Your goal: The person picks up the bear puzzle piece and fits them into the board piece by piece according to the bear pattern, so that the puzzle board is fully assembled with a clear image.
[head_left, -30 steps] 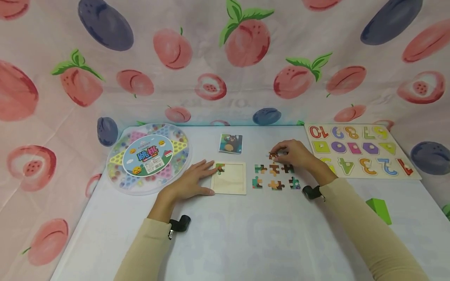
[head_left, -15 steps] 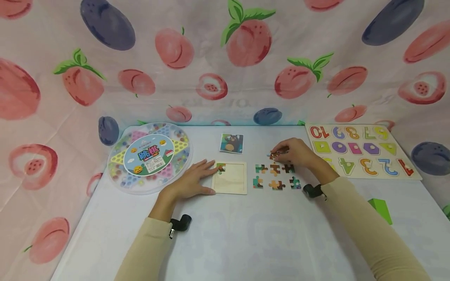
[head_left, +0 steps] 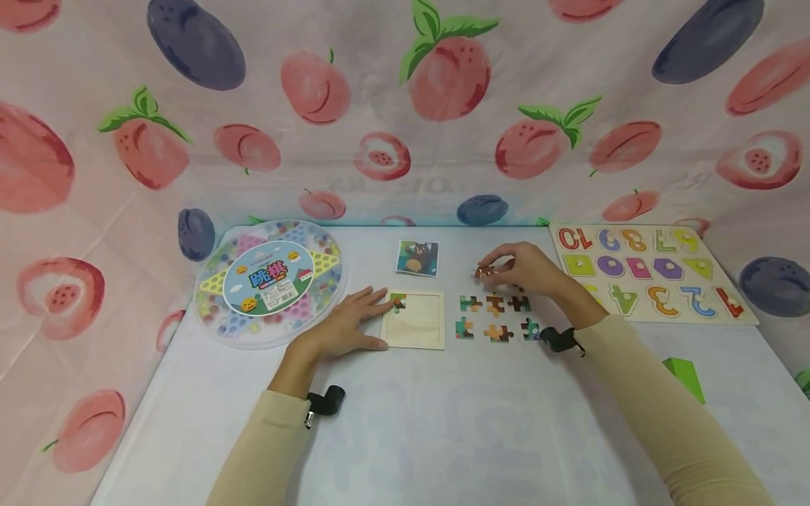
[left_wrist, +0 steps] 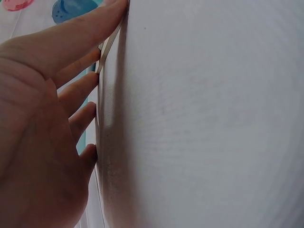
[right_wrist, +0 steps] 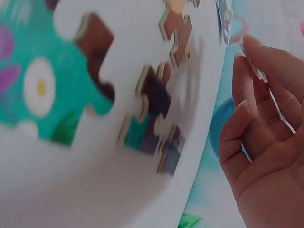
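While a round, clear plastic game box (head_left: 268,284) sits left of the square, pale wooden tray (head_left: 414,332), white table (head_left: 405,436) stretches in front of the tray and peach-printed cloth (head_left: 436,154) rises behind. The left hand (head_left: 338,327), fingers spread, touches the tray's left edge. Multicoloured loose jigsaw pieces (head_left: 495,303) lie right of the tray; behind them, the right hand's (head_left: 528,270) fingers pinch a brown jigsaw piece (head_left: 484,271).
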Demonstrator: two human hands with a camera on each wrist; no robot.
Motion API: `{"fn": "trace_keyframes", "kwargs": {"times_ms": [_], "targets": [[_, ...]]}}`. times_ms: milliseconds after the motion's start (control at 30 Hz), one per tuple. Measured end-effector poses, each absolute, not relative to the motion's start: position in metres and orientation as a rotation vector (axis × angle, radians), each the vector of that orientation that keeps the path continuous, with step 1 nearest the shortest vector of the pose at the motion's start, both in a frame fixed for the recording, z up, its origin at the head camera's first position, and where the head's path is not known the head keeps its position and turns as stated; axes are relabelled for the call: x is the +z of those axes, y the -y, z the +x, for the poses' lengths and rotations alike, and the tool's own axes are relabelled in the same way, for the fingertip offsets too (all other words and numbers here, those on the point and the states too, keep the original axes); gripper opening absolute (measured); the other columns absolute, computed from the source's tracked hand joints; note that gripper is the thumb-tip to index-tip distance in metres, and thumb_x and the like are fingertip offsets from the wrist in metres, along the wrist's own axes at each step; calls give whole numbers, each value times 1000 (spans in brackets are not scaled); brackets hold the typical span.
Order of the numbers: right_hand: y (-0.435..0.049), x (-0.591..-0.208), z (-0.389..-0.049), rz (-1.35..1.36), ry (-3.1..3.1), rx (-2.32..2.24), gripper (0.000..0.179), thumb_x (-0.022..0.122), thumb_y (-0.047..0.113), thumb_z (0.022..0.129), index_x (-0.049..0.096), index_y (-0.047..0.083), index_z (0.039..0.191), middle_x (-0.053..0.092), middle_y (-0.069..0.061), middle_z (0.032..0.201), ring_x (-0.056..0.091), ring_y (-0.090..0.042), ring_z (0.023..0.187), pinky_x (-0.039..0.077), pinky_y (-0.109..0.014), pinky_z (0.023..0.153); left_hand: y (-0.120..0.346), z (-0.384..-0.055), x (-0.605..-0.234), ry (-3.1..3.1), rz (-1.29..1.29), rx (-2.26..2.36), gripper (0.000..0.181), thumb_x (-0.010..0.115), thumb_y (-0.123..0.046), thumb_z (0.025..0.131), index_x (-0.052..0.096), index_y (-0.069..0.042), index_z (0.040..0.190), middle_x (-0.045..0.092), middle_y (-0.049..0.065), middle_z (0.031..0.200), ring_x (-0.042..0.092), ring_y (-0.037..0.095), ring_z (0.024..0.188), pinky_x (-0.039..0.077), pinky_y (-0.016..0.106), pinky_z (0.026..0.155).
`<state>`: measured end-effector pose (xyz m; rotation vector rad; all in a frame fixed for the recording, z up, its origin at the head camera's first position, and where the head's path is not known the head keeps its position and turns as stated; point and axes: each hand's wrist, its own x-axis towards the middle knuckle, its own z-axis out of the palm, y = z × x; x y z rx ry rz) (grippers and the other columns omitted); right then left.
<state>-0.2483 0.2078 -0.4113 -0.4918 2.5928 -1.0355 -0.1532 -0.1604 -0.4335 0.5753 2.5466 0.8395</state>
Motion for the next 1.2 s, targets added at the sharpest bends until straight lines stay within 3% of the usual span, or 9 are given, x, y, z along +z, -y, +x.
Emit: {"fn": "trace_keyframes", "kwargs": {"times_ms": [367,767,1033,1200], "targets": [[-172,-420,-234,-605,-2503,-1066,32,79,17,89,72,11,120,70,-13,119,63,-16,76,48,-25,59,161,-155,-435,-2554,604,808,81,80,-36,86,43,-19,156,24,2,172,9,32,163,6,56,132],[-129,-428,-227,-850,-2440,-1095,33,77,17,91,73,11,123,71,-7,123,67,-15,91,55,-26,75,160,-155,-434,-2550,578,816,81,81,-37,86,43,-20,156,23,1,172,9,32,163,12,60,130],[-113,-429,-223,-865,-2444,-1101,28,76,16,92,75,12,120,71,-8,122,69,-20,100,58,-32,85,161,-156,-434,-2556,579,814,80,80,-37,86,43,-19,156,23,1,172,9,33,163,13,60,130],[-107,-429,-220,-890,-2460,-1104,28,76,16,92,76,10,119,72,-9,123,69,-20,101,58,-29,84,161,-156,-434,-2550,585,823,80,80,-37,87,43,-19,156,23,1,172,9,33,163,13,61,130]]}}
